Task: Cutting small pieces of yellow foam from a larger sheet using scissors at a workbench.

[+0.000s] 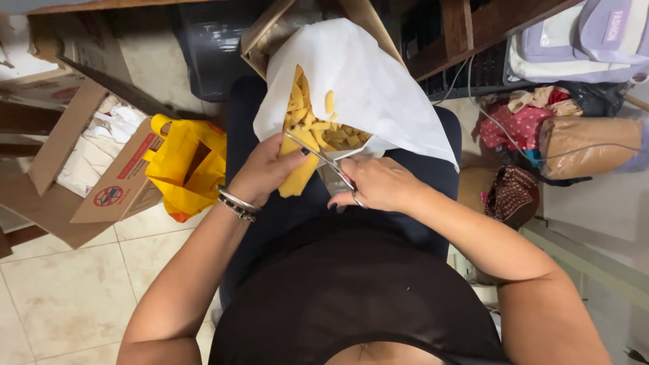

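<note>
Left hand grip pinches a flat yellow strip; right hand closed through slim metal scissors. Best keep cuts short, above the white paper sheet catching yellow pieces.

Scissors: shiny smooth metal, right over the white sheet. Sheet looks like thin matt paper, a bit crinkly. Yellow strips on the sheet: flat, matt, maybe cloth or foam, can't tell. Bangles below-left of sheet: shiny metal w/ dark beads. Yellow bag left of sheet: soft cloth, matt. Box further left: rough brown cardboard. Floor tiles below it: smooth, slightly glossy.
</note>
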